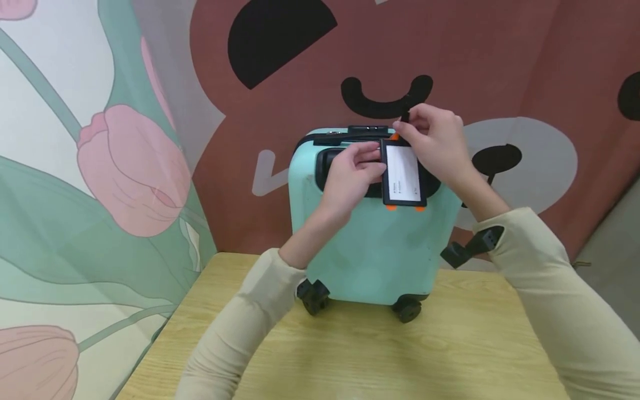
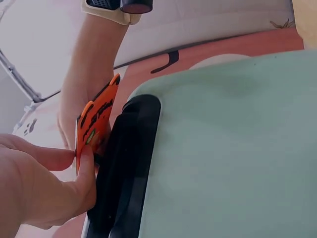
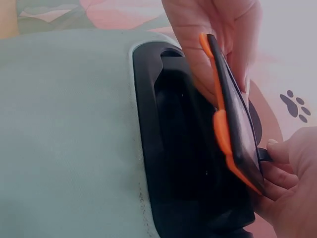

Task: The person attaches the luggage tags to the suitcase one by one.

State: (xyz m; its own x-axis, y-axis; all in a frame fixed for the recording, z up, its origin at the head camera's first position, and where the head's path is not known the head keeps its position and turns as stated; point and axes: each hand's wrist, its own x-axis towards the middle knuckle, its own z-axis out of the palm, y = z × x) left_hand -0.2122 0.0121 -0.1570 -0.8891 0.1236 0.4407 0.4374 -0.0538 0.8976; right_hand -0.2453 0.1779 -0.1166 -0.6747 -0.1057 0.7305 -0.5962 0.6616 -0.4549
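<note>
In the head view, a luggage tag (image 1: 404, 175) with a black frame and a white paper card hangs in front of the mint-green suitcase (image 1: 370, 250). My left hand (image 1: 350, 180) pinches its left edge between thumb and fingers. With thumb and fingertips, my right hand (image 1: 440, 141) grips the black strap (image 1: 405, 116) at the tag's top. The left wrist view shows the orange back of the tag (image 2: 99, 114) with dark lettering. Behind it lies the suitcase's black recessed handle (image 3: 173, 124), seen in the right wrist view. Most of the strap is hidden by my fingers.
Upright on its black wheels (image 1: 407, 308), the suitcase stands on a wooden table (image 1: 350, 355). A zipper and a black lock (image 1: 370, 129) run along its top. Printed fabric (image 1: 250, 222) hangs close behind. A black device (image 1: 472, 247) is on my right sleeve.
</note>
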